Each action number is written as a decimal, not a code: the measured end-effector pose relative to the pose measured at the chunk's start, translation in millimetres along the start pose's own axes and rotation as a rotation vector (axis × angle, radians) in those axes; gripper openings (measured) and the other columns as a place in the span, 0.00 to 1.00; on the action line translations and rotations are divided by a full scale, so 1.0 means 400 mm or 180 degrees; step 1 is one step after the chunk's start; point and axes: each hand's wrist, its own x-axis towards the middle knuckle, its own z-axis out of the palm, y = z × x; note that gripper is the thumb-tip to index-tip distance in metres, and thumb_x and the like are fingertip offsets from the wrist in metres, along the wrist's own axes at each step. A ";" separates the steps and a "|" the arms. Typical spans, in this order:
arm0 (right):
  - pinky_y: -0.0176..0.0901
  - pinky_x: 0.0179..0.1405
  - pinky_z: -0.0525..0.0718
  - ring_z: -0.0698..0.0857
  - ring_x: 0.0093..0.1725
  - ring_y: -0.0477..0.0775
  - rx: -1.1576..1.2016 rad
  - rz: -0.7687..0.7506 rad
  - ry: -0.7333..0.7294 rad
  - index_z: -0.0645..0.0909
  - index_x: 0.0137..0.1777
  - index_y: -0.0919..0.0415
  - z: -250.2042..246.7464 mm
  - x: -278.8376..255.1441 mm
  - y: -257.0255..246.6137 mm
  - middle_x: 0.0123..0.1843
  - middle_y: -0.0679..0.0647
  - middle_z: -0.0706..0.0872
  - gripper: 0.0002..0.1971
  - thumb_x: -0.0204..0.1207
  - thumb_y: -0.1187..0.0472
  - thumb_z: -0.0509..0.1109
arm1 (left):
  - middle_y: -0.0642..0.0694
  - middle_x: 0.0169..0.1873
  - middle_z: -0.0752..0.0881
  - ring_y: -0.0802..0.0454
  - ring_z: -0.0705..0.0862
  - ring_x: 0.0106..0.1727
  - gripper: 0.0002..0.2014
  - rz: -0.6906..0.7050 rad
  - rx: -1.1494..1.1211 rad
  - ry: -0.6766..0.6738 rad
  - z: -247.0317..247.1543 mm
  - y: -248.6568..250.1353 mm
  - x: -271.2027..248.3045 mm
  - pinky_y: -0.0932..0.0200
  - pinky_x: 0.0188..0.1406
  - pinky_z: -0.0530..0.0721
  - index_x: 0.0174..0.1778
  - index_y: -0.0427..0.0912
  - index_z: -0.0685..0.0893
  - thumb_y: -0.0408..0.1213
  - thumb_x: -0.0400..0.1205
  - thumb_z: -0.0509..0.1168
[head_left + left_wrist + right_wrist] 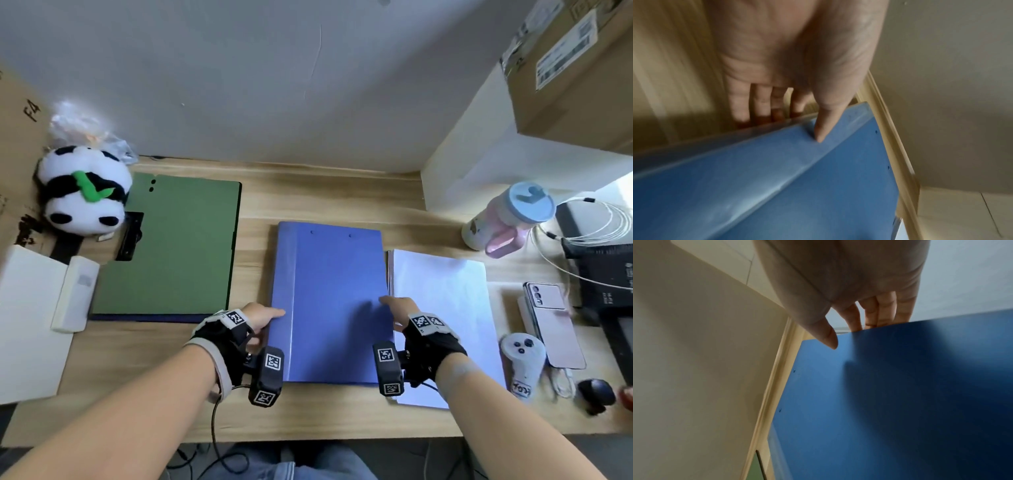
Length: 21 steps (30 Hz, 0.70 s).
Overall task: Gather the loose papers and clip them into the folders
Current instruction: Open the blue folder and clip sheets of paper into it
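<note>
Centrally on the wooden counter [342,198] in the head view lies the closed, smooth blue folder [335,301], white papers [442,308] lower right of it. Left hand [255,320] and right hand [402,310] each grip an edge. Only the wrist views show thumbs on top, fingers [760,104] curled underneath.

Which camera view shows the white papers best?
The head view: the papers lie as a stack right of the blue folder, partly under the right hand. The right wrist view shows only a pale patch; the left wrist view a tiny corner.
</note>
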 end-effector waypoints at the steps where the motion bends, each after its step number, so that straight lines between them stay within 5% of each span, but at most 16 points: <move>1: 0.47 0.47 0.71 0.75 0.43 0.59 0.0019 -0.0008 -0.0011 0.76 0.54 0.65 0.005 0.008 -0.002 0.38 0.58 0.76 0.09 0.78 0.61 0.64 | 0.37 0.58 0.85 0.42 0.83 0.56 0.16 -0.0006 -0.0125 -0.0128 -0.006 0.004 0.003 0.52 0.61 0.80 0.60 0.29 0.80 0.36 0.81 0.66; 5: 0.42 0.32 0.68 0.73 0.42 0.58 0.0095 -0.0211 -0.0096 0.78 0.48 0.61 0.023 0.020 -0.033 0.36 0.56 0.75 0.03 0.78 0.64 0.63 | 0.33 0.68 0.80 0.37 0.83 0.63 0.29 0.0179 -0.0956 -0.0075 -0.031 0.036 0.013 0.44 0.60 0.81 0.76 0.30 0.66 0.29 0.79 0.68; 7: 0.43 0.39 0.71 0.73 0.44 0.57 0.0354 -0.0293 -0.0117 0.80 0.47 0.62 0.029 0.033 -0.063 0.39 0.57 0.77 0.04 0.77 0.65 0.64 | 0.34 0.71 0.78 0.37 0.82 0.66 0.32 0.0321 -0.1122 0.0040 -0.045 0.071 0.020 0.44 0.62 0.80 0.79 0.31 0.62 0.27 0.80 0.67; 14: 0.42 0.62 0.70 0.77 0.63 0.55 0.0523 -0.0761 0.0229 0.70 0.74 0.65 0.035 0.068 -0.210 0.70 0.58 0.77 0.23 0.78 0.64 0.63 | 0.40 0.76 0.72 0.42 0.75 0.74 0.32 0.0699 -0.0899 0.0453 -0.077 0.207 0.040 0.50 0.75 0.71 0.81 0.37 0.60 0.29 0.81 0.64; 19: 0.43 0.70 0.69 0.77 0.67 0.55 0.0444 -0.0702 0.0326 0.67 0.76 0.65 0.050 0.101 -0.256 0.74 0.60 0.76 0.26 0.78 0.64 0.64 | 0.40 0.77 0.70 0.42 0.74 0.75 0.34 0.0657 -0.0532 0.0443 -0.078 0.251 0.048 0.52 0.72 0.71 0.82 0.37 0.56 0.30 0.82 0.63; 21: 0.39 0.62 0.73 0.78 0.67 0.57 0.0426 -0.0649 0.0378 0.67 0.76 0.65 0.052 0.106 -0.255 0.70 0.60 0.78 0.25 0.79 0.64 0.64 | 0.41 0.77 0.70 0.41 0.75 0.74 0.34 0.0658 -0.0322 0.0458 -0.079 0.254 0.047 0.53 0.68 0.72 0.83 0.38 0.55 0.31 0.82 0.63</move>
